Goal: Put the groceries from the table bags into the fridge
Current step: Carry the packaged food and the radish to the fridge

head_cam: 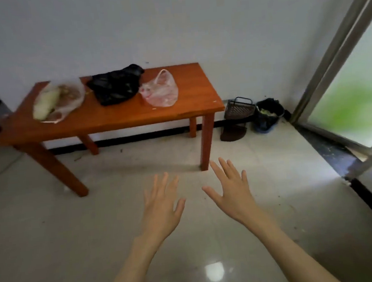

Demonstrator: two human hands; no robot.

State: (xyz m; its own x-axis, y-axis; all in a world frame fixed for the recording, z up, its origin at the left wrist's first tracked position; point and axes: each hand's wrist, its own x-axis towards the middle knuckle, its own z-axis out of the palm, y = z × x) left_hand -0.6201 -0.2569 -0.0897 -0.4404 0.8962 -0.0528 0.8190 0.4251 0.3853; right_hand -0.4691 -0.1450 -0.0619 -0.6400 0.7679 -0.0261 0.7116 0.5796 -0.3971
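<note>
I saw both arms stretched forward, palms down over bare floor. Left hand [163, 206] and right hand [231, 188] had fingers spread, holding nothing, thumbs near each other but apart. Open floor lay between the hands and the table [116, 115], whose near edge and right front leg stood just beyond the fingertips. Three bags sat well ahead on top: clear bag [58, 100] at left, black bag [116, 85] in the middle, pink bag [161, 90] at right. A glass door [353, 96] bounded the right side.
</note>
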